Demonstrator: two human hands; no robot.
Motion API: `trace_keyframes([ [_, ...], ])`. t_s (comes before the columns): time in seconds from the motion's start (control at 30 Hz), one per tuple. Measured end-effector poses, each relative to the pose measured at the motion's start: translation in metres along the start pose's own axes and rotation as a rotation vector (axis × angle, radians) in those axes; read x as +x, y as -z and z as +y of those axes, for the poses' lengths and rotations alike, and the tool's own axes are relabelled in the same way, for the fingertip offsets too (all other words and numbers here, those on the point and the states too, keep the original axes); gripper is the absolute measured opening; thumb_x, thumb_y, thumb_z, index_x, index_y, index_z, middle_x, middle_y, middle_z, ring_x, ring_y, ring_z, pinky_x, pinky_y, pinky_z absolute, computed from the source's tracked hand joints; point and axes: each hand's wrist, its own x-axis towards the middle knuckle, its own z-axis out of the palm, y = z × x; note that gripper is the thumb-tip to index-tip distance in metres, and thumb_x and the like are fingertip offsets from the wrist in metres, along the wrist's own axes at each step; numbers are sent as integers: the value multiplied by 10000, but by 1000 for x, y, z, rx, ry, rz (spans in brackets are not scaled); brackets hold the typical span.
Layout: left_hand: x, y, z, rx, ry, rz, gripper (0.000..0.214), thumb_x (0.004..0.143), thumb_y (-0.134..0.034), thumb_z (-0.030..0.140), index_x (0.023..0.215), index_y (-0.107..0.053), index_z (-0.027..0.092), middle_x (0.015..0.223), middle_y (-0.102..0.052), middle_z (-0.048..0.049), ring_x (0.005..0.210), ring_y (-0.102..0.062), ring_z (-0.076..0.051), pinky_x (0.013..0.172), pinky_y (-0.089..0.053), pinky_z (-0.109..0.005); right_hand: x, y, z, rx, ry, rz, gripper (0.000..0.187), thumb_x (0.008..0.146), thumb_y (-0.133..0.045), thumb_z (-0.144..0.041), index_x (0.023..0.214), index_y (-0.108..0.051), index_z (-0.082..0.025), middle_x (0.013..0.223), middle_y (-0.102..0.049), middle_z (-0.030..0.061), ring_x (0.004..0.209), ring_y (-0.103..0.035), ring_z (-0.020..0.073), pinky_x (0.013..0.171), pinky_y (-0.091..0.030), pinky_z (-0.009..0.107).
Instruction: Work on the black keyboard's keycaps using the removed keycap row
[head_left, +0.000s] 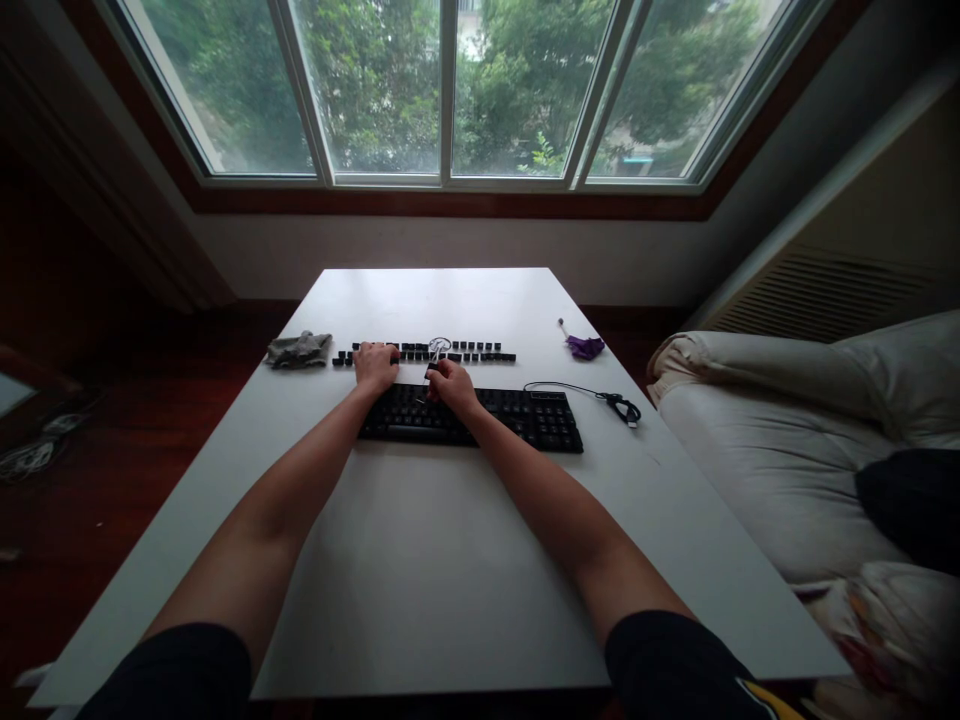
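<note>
The fingers of the right hand [451, 385] pinch a wire tool [436, 352] over the keyboard [446, 425]; whether the left hand [377, 366], behind the keyboard's left end, holds anything cannot be told. Loose keycaps [483, 357] line the white desk [427, 540] beyond the keyboard; a window [517, 100] lies past it, a sofa [750, 450] right of it.

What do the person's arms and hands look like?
The left hand and right hand are bare, no gloves at all. The left sleeve and right sleeve are short and very dark. Low on the right side, the cloth has a yellow mark with a whitish edge.
</note>
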Motion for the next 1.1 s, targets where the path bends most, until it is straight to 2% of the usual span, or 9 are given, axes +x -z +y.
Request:
trace_keyframes([
  [0.43, 2, 3, -8, -1, 36, -23, 242, 805, -636, 282, 1030, -725, 285, 1155, -679, -76, 1163, -441, -347, 948, -342, -506, -2, 1, -3, 5, 1, -5, 181, 847, -612, -316, 759, -483, -225, 546, -613, -40, 468, -649, 163, 409, -485, 220],
  [0.73, -10, 10, -18, -76, 39, 67, 242, 827, -634, 277, 1052, -720, 283, 1120, -695, -60, 1133, -492, -337, 923, -394, -474, -3, 0, -5, -2, -4, -7, 166, 851, -611, -316, 770, -499, -222, 553, -617, -38, 477, -649, 156, 419, -484, 214],
  [0.97, -14, 12, -17, -119, -136, 71, 302, 829, -577, 171, 1066, -728, 281, 1166, -703, -41, 1186, -499, -297, 1005, -384, -452, -1, 0, -2, 0, 2, 2, 156, 851, -606, -315, 775, -505, -224, 550, -617, -40, 465, -640, 153, 415, -483, 215],
  [1.1, -5, 10, -15, -154, -141, 49, 355, 818, -555, 130, 1088, -728, 281, 1172, -724, -19, 1192, -506, -289, 1020, -375, -457, -2, 1, -4, -6, 3, -4, 158, 851, -603, -314, 772, -500, -224, 556, -618, -41, 466, -642, 152, 417, -484, 214],
])
